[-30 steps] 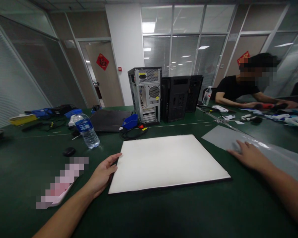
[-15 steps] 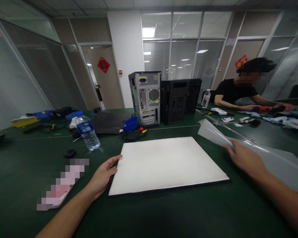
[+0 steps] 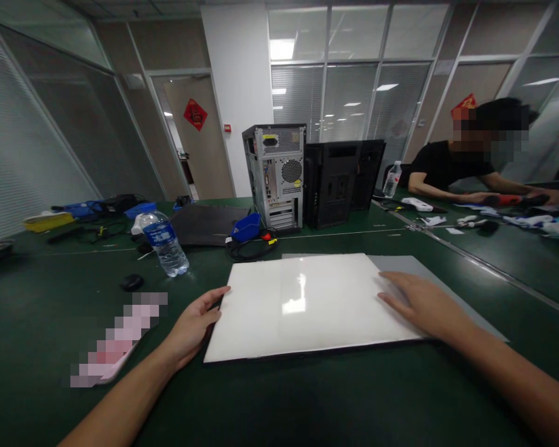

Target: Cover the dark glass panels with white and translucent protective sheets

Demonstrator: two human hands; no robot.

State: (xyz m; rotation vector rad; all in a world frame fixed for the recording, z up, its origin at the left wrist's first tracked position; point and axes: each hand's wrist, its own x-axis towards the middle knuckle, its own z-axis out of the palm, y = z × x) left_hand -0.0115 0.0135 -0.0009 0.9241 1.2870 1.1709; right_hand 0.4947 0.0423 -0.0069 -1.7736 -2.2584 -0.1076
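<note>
A flat white panel (image 3: pixel 254 310) with a dark edge lies before me on the green table. My left hand (image 3: pixel 193 326) grips its left edge, with fingertips on the top face and the thumb beside the edge. A translucent plastic sheet (image 3: pixel 451 304) covers the panel's right part and reaches past its right and far edges. Light glints off the sheet near the panel's middle. Over the panel's right side, my right hand (image 3: pixel 417 304) is open, thumb apart from the stretched fingers, slightly blurred. It is at the sheet; whether it presses down I cannot tell.
Left of the panel are a water bottle (image 3: pixel 164 242), a black mouse (image 3: pixel 132 282) and a pixelated pink object (image 3: pixel 121 347). Behind stand an opened computer case (image 3: pixel 279 180) and black case panels (image 3: pixel 338 183). A person (image 3: pixel 451 161) works at the far right.
The plastic sheet, held bent in my right hand at the right, now lies flat partly over the panel. My right hand has moved left and released it. My left hand stays on the edge.
</note>
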